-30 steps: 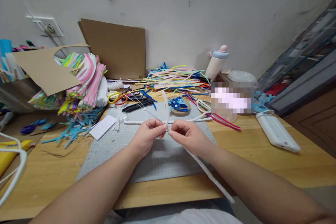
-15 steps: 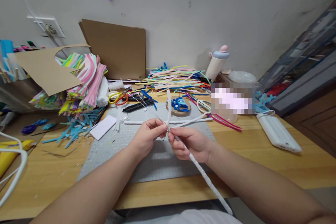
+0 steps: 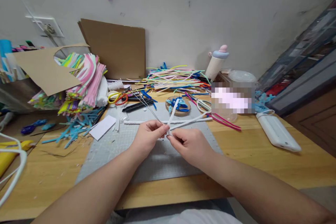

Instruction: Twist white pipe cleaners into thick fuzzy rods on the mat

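Above the grey cutting mat (image 3: 105, 159), my left hand (image 3: 149, 137) pinches white pipe cleaners (image 3: 173, 112) between thumb and fingers. My right hand (image 3: 193, 145) is closed at the same joint, its fingertips almost touching the left ones. One white strand rises from the joint and leans right; another slants toward the upper right. Thin wires (image 3: 150, 109) run from my left fingers to the upper left. Behind the hands a white twisted strand (image 3: 133, 123) lies across the mat. My right hand's curled fingers are partly hidden.
A wooden disc with blue flowers (image 3: 178, 105) stands behind the hands. Scissors (image 3: 118, 98), a black cutter (image 3: 138, 105) and a white card (image 3: 103, 127) lie to the left. Colourful pipe cleaners (image 3: 175, 79) are heaped by the wall. A white power bank (image 3: 278, 132) is at right.
My right hand has turned over, back upward. The long white strand that trailed from it to the lower right is out of sight. The upright strand now tilts right.
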`<state>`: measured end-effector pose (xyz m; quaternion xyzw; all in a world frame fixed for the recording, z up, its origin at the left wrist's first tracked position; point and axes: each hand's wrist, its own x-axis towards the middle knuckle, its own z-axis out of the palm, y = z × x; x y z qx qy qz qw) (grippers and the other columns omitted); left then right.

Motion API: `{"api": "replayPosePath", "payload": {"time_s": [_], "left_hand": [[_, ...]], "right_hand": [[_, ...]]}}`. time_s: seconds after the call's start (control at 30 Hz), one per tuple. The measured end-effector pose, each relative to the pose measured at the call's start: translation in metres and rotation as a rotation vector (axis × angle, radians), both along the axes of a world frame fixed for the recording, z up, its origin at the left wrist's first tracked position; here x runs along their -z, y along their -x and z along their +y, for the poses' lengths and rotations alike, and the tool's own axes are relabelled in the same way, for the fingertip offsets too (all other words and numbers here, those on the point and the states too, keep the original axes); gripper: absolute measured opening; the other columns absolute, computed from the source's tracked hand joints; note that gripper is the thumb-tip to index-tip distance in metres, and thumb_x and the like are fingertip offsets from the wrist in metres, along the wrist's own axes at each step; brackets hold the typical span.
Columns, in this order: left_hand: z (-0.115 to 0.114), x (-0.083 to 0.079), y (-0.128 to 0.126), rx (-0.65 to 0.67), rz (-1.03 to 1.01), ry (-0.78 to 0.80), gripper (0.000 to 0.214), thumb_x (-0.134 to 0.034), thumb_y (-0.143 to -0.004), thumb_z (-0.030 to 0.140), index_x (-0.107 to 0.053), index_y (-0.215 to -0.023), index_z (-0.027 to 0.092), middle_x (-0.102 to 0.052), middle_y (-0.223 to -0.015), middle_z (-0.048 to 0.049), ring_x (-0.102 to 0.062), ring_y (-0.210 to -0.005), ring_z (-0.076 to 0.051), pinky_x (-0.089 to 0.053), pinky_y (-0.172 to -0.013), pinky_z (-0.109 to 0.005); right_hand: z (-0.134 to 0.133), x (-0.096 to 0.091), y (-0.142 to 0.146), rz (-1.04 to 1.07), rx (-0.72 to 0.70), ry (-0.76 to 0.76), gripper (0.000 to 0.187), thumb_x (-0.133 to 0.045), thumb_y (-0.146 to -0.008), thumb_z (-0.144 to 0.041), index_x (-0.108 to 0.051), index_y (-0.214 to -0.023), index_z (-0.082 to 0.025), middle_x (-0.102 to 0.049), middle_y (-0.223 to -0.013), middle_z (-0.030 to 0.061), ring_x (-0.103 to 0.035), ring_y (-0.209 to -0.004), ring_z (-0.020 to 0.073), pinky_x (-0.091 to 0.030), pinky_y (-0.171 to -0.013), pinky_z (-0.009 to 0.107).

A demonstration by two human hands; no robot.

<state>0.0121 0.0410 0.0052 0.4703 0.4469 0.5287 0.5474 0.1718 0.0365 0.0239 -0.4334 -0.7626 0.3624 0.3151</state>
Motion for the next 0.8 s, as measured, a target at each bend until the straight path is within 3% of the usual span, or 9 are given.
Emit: {"api": "replayPosePath", "payload": {"time_s": [0.03,0.07,0.17,0.23,0.33,0.43,0.6,0.7,0.8], "left_hand": [[0.0,0.0,0.0,0.005,-0.019,0.005,0.025,-0.072,-0.065,0.032,-0.059,-0.054,0.014,-0.056,-0.053,0.002,-0.046,-0.051,-0.007,-0.036,-0.054,-0.021],[0.0,0.0,0.001,0.018,-0.046,0.012,0.024,-0.072,-0.066,0.031,-0.059,-0.055,0.014,-0.056,-0.053,0.0023,-0.046,-0.051,-0.007,-0.036,-0.054,-0.021],[0.001,0.001,0.003,0.066,-0.148,0.038,0.021,-0.07,-0.069,0.031,-0.061,-0.06,0.015,-0.055,-0.052,0.0033,-0.046,-0.049,-0.006,-0.035,-0.053,-0.02],[0.002,0.002,0.005,0.086,-0.188,0.048,0.019,-0.069,-0.07,0.032,-0.063,-0.063,0.015,-0.055,-0.051,0.0032,-0.046,-0.049,-0.006,-0.035,-0.053,-0.021],[0.002,0.002,0.005,0.078,-0.181,0.04,0.018,-0.07,-0.07,0.032,-0.065,-0.066,0.015,-0.056,-0.052,0.0024,-0.047,-0.051,-0.007,-0.036,-0.054,-0.021],[0.002,0.002,0.004,0.083,-0.159,0.015,0.018,-0.071,-0.068,0.032,-0.066,-0.067,0.014,-0.058,-0.054,0.0015,-0.049,-0.052,-0.008,-0.037,-0.055,-0.022],[0.002,0.004,0.004,0.056,-0.174,-0.007,0.021,-0.073,-0.064,0.034,-0.065,-0.064,0.015,-0.059,-0.055,0.0012,-0.048,-0.052,-0.008,-0.038,-0.055,-0.022],[0.002,0.005,0.003,0.034,-0.158,0.0,0.021,-0.074,-0.062,0.032,-0.063,-0.06,0.015,-0.059,-0.056,0.0018,-0.047,-0.051,-0.008,-0.037,-0.054,-0.022],[0.002,0.003,0.002,0.017,-0.123,0.001,0.02,-0.074,-0.063,0.029,-0.061,-0.057,0.015,-0.059,-0.055,0.0022,-0.047,-0.05,-0.007,-0.035,-0.053,-0.021]], "right_hand": [[0.0,0.0,-0.001,0.012,-0.017,0.032,0.033,-0.053,-0.079,-0.036,-0.046,-0.053,-0.017,-0.044,-0.047,-0.0037,-0.042,-0.045,0.008,-0.029,-0.045,0.021],[0.001,-0.001,-0.001,0.059,-0.069,0.16,0.031,-0.051,-0.081,-0.039,-0.05,-0.059,-0.017,-0.045,-0.047,-0.0039,-0.043,-0.043,0.0082,-0.03,-0.044,0.02],[0.009,0.001,-0.002,0.349,-0.304,0.773,0.035,-0.039,-0.087,-0.046,-0.057,-0.083,-0.016,-0.053,-0.048,-0.0032,-0.048,-0.036,0.0097,-0.036,-0.039,0.02],[0.016,0.004,-0.003,0.552,-0.413,1.077,0.032,-0.04,-0.088,-0.042,-0.057,-0.09,-0.016,-0.057,-0.054,-0.0021,-0.052,-0.037,0.0098,-0.038,-0.038,0.02],[0.02,0.008,-0.003,0.709,-0.461,1.242,0.019,-0.051,-0.084,-0.031,-0.058,-0.086,-0.014,-0.058,-0.057,-0.002,-0.054,-0.039,0.008,-0.039,-0.037,0.016],[0.02,0.01,-0.003,0.749,-0.401,1.217,0.014,-0.055,-0.082,-0.025,-0.06,-0.082,-0.012,-0.06,-0.056,-0.0015,-0.055,-0.039,0.0068,-0.04,-0.037,0.014],[0.018,0.008,-0.001,0.654,-0.345,1.149,0.02,-0.061,-0.077,-0.03,-0.059,-0.081,-0.011,-0.062,-0.055,0.0,-0.054,-0.036,0.0072,-0.039,-0.034,0.014],[0.012,0.006,0.001,0.525,-0.247,0.886,0.021,-0.063,-0.074,-0.034,-0.054,-0.073,-0.014,-0.063,-0.054,0.0003,-0.053,-0.035,0.0087,-0.036,-0.032,0.016],[0.005,0.004,0.001,0.338,-0.045,0.451,0.023,-0.062,-0.074,-0.035,-0.053,-0.066,-0.016,-0.058,-0.052,-0.0019,-0.052,-0.038,0.008,-0.039,-0.036,0.017]]}}
